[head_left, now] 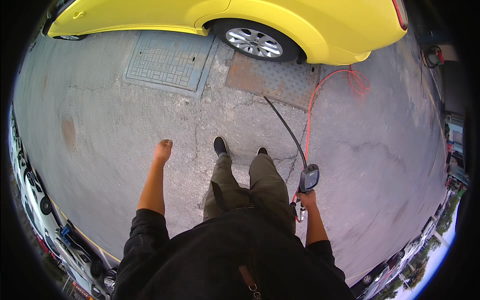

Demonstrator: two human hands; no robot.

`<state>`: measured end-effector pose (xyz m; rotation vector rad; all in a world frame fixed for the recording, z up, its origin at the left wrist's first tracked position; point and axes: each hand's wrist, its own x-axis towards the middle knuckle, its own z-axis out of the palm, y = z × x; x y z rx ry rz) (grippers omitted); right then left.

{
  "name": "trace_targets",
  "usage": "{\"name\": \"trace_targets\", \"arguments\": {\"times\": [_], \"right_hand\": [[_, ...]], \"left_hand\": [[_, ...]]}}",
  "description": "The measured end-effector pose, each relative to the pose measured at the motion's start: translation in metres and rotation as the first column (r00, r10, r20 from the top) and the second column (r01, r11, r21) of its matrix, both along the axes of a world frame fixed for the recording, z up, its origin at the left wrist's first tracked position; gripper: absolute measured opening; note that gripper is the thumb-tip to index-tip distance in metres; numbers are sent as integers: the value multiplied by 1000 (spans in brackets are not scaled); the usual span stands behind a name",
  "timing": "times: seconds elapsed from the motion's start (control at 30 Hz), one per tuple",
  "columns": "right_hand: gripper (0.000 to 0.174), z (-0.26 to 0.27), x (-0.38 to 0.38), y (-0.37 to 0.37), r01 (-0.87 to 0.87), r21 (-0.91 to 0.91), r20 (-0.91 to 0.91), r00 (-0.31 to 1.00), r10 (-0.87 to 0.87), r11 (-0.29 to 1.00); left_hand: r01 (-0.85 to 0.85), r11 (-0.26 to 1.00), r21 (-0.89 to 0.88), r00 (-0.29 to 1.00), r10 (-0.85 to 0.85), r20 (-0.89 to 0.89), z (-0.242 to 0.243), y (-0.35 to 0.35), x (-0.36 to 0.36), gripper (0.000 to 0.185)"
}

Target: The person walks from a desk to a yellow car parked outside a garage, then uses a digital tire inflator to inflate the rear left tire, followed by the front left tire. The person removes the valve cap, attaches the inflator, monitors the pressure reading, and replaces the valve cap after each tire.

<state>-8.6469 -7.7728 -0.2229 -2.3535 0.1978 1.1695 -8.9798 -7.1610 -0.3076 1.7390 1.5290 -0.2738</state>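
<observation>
My right hand (308, 198) is closed around a tire inflator gauge (309, 178) with a grey and black head and a display. From it a black rubber hose (286, 125) reaches forward over the pavement. A red air line (309, 123) runs from the inflator's lower end to a loose coil near the car's rear. My left hand (163, 150) hangs over the ground on the left with its fingers curled; nothing shows in it. In front of me stands a yellow car (337, 26), its wheel (255, 42) with a silver alloy rim facing me.
A patterned metal cover (168, 62) lies in the pavement beside the car, and a rusty metal plate (270, 80) lies by its wheel. A round cover (69, 132) is at the left. Parked cars (45, 221) line the left edge; a hose reel (433, 56) is at the upper right.
</observation>
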Motion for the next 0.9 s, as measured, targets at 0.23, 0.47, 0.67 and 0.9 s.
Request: {"name": "trace_targets", "arguments": {"times": [0.23, 0.47, 0.67, 0.9], "right_hand": [[25, -14, 31, 191, -427, 172, 176, 900, 398, 888], [29, -29, 74, 273, -473, 187, 140, 880, 453, 861], [28, -90, 92, 275, -539, 132, 203, 836, 510, 832], [42, -244, 91, 274, -457, 177, 352, 857, 377, 872]], "left_hand": [[97, 967, -236, 983, -56, 176, 38, 46, 243, 45], [282, 903, -325, 955, -232, 185, -96, 13, 320, 46], [428, 898, -107, 902, -415, 119, -194, 59, 405, 43], [457, 888, 57, 887, -459, 44, -319, 122, 506, 33]]}}
